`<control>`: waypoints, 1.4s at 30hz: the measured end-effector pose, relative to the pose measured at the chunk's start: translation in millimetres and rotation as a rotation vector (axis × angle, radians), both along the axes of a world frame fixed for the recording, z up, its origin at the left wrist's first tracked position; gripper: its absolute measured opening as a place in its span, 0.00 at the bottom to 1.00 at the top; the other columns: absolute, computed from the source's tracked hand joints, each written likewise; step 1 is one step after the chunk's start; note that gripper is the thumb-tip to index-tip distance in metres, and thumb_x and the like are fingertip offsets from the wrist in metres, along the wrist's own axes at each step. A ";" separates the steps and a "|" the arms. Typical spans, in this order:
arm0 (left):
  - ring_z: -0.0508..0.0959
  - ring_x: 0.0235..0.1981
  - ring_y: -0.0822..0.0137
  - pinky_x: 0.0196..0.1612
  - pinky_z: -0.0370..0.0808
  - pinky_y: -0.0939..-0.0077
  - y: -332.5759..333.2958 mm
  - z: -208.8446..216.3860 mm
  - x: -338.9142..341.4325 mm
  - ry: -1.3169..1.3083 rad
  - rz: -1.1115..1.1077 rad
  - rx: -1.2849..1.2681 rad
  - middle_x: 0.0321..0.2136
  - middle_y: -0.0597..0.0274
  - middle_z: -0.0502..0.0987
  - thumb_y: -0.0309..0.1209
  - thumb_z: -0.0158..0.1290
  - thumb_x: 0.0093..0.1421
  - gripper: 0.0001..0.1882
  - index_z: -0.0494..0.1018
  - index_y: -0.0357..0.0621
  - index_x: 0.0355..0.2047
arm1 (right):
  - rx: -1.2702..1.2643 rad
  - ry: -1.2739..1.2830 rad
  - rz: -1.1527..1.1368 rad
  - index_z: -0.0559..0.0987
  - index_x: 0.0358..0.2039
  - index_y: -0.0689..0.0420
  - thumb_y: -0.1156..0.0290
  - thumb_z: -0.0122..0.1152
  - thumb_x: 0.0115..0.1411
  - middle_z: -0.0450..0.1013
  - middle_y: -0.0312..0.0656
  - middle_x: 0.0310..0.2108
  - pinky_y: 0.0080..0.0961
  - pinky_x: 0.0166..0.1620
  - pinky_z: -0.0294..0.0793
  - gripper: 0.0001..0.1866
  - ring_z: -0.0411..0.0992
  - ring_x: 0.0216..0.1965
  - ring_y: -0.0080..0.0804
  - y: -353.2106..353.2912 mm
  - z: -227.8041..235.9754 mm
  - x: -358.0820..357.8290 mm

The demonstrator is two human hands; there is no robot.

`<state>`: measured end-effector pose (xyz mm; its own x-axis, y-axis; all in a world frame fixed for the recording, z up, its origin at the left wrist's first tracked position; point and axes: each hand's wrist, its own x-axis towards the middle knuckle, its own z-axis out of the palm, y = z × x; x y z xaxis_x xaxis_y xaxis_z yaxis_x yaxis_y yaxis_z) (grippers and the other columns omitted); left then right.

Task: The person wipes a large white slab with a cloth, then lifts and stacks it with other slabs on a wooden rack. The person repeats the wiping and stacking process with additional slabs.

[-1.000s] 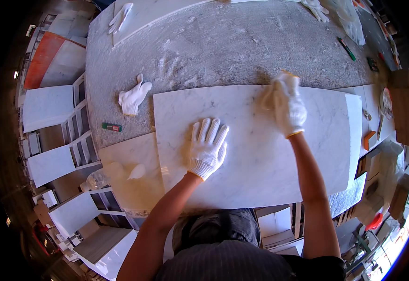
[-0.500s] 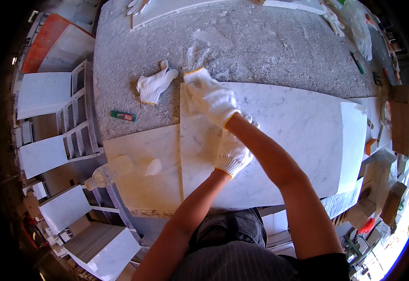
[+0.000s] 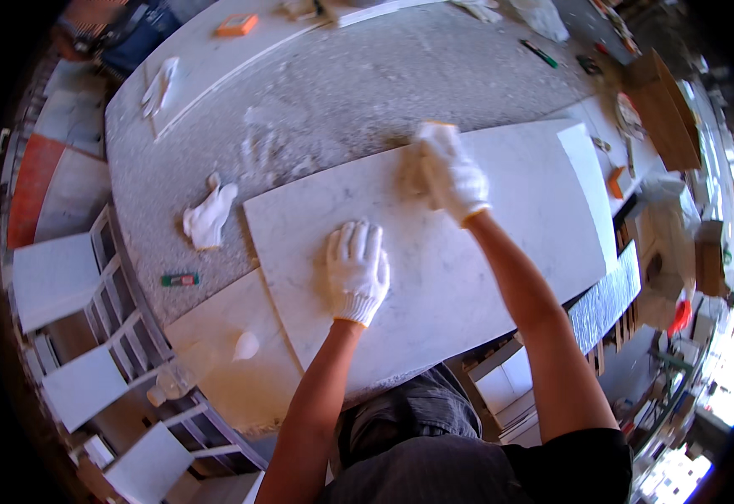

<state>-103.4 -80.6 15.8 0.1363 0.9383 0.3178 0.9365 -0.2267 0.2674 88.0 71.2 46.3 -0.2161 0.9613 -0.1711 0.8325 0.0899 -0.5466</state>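
A pale marble slab [image 3: 442,290] with faint grey veining lies in front of me. My left hand [image 3: 357,269], in a white knit glove, rests flat on it with fingers stretched out. Farther right, my gloved right hand [image 3: 463,181] presses a bunched white work glove [image 3: 436,144] against the slab; that glove's yellow-edged cuff sticks out beyond my fingers. Another loose white glove [image 3: 209,216] lies on the grey, dusty worktop left of the slab. Nearer me is a small green box [image 3: 180,279].
The marble slab overlaps a yellowish slab [image 3: 215,332] at lower left, beside a clear plastic bottle [image 3: 172,382]. A long pale panel [image 3: 207,71], with gloves and an orange box [image 3: 236,25], lies at the back. Cardboard [image 3: 665,113] and an orange block [image 3: 615,182] are at right.
My right hand has moved right across the slab with the bunched glove. My left hand has come apart from it and now lies flat farther left. The whole view has turned and shifted.
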 end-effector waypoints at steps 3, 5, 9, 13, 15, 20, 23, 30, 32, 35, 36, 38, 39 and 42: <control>0.70 0.58 0.48 0.64 0.63 0.49 1.2 -4.2 8.3 0.012 0.001 0.033 0.54 0.51 0.73 0.33 0.54 0.59 0.20 0.74 0.43 0.52 | 0.283 -0.225 -0.363 0.71 0.57 0.41 0.59 0.52 0.65 0.74 0.53 0.49 0.47 0.46 0.75 0.19 0.76 0.44 0.56 -18.3 -47.9 177.6; 0.69 0.58 0.48 0.64 0.62 0.49 0.1 -5.4 6.6 0.041 0.007 0.010 0.54 0.51 0.73 0.33 0.53 0.59 0.20 0.74 0.43 0.52 | 0.177 -0.314 -0.686 0.73 0.52 0.45 0.64 0.53 0.63 0.74 0.56 0.47 0.47 0.48 0.74 0.16 0.74 0.48 0.58 -52.5 -27.1 242.7; 0.69 0.59 0.48 0.65 0.62 0.49 -1.8 -4.1 7.1 0.086 0.012 -0.023 0.56 0.50 0.72 0.33 0.51 0.61 0.20 0.74 0.43 0.53 | 0.010 -0.012 -1.280 0.73 0.60 0.44 0.55 0.49 0.66 0.74 0.57 0.48 0.42 0.47 0.78 0.23 0.76 0.49 0.52 -138.5 -19.2 327.6; 0.69 0.58 0.48 0.64 0.63 0.49 -1.4 -6.1 8.2 0.111 0.010 -0.008 0.55 0.52 0.72 0.33 0.52 0.60 0.20 0.74 0.43 0.52 | 0.223 -0.357 -1.091 0.74 0.59 0.47 0.59 0.50 0.67 0.73 0.54 0.52 0.41 0.46 0.78 0.21 0.76 0.47 0.51 -208.6 -54.0 322.3; 0.69 0.59 0.48 0.64 0.64 0.48 -2.4 -6.3 8.3 0.123 0.014 -0.009 0.55 0.52 0.72 0.33 0.53 0.59 0.20 0.74 0.44 0.52 | 0.376 -0.411 -0.860 0.75 0.58 0.46 0.66 0.55 0.64 0.73 0.52 0.51 0.40 0.45 0.78 0.21 0.76 0.47 0.49 -220.0 -60.0 276.5; 0.68 0.60 0.48 0.64 0.63 0.48 -3.8 -7.7 7.3 0.154 0.016 -0.019 0.56 0.52 0.71 0.33 0.50 0.62 0.19 0.73 0.44 0.54 | 0.286 -0.158 -0.402 0.75 0.53 0.43 0.70 0.58 0.59 0.72 0.46 0.47 0.40 0.37 0.79 0.20 0.75 0.44 0.48 -171.2 -21.9 123.2; 0.67 0.61 0.48 0.65 0.62 0.49 -2.9 -6.8 8.4 0.158 -0.002 -0.017 0.57 0.51 0.71 0.34 0.47 0.66 0.18 0.73 0.43 0.54 | 0.213 -0.019 -0.231 0.76 0.49 0.44 0.67 0.57 0.60 0.72 0.45 0.43 0.40 0.36 0.79 0.15 0.75 0.42 0.46 -110.4 -3.0 71.8; 0.68 0.60 0.47 0.64 0.63 0.51 -2.9 -10.4 8.1 0.175 -0.012 -0.004 0.57 0.51 0.71 0.34 0.45 0.68 0.18 0.72 0.42 0.54 | 0.455 0.055 -0.061 0.76 0.47 0.45 0.63 0.56 0.62 0.72 0.43 0.41 0.40 0.26 0.78 0.13 0.77 0.33 0.43 -38.0 -28.2 52.4; 0.68 0.61 0.47 0.64 0.63 0.50 -1.8 -11.0 10.3 0.172 -0.026 0.003 0.57 0.50 0.71 0.34 0.44 0.69 0.17 0.73 0.41 0.54 | 0.461 -0.010 -0.055 0.77 0.48 0.45 0.63 0.54 0.62 0.74 0.43 0.39 0.40 0.26 0.78 0.14 0.78 0.33 0.42 -41.6 -23.9 77.6; 0.68 0.60 0.48 0.64 0.64 0.49 -5.3 -10.9 7.6 0.182 -0.001 0.001 0.56 0.50 0.72 0.34 0.44 0.68 0.17 0.74 0.40 0.52 | 0.118 -0.144 -0.218 0.76 0.46 0.47 0.63 0.51 0.63 0.75 0.47 0.39 0.45 0.29 0.79 0.12 0.78 0.35 0.46 -60.2 -5.4 156.0; 0.68 0.60 0.49 0.64 0.64 0.49 -5.8 -10.5 8.1 0.185 -0.002 0.003 0.56 0.50 0.72 0.34 0.44 0.68 0.17 0.74 0.41 0.52 | 0.079 -0.227 -0.340 0.74 0.47 0.46 0.61 0.52 0.63 0.75 0.49 0.39 0.46 0.32 0.78 0.12 0.77 0.35 0.49 -66.7 14.7 181.6; 0.68 0.60 0.49 0.64 0.64 0.50 -5.9 -10.6 7.5 0.180 -0.006 0.014 0.56 0.51 0.72 0.34 0.45 0.68 0.17 0.74 0.41 0.52 | 0.282 -0.257 -0.557 0.74 0.49 0.44 0.60 0.54 0.62 0.75 0.51 0.41 0.48 0.38 0.77 0.14 0.77 0.37 0.54 -106.1 -4.1 251.6; 0.68 0.60 0.49 0.64 0.64 0.50 -4.6 -13.1 7.4 0.172 -0.012 0.024 0.56 0.51 0.72 0.34 0.46 0.67 0.17 0.74 0.42 0.53 | 0.278 -0.276 -0.678 0.74 0.52 0.43 0.58 0.54 0.63 0.75 0.52 0.43 0.49 0.41 0.76 0.17 0.76 0.39 0.55 -125.2 -19.6 290.8; 0.69 0.60 0.49 0.64 0.64 0.50 -5.7 -21.6 4.5 0.160 0.014 0.042 0.55 0.53 0.73 0.34 0.47 0.66 0.17 0.74 0.44 0.53 | 0.245 -0.358 -0.964 0.76 0.55 0.43 0.55 0.52 0.66 0.73 0.55 0.51 0.46 0.49 0.75 0.19 0.75 0.47 0.57 -166.7 -24.8 364.4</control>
<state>-98.9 -86.4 -5.7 0.1759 0.9266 0.3324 0.9694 -0.2217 0.1050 452.4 -95.5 21.5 0.6818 0.7164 0.1482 0.7198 -0.6206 -0.3112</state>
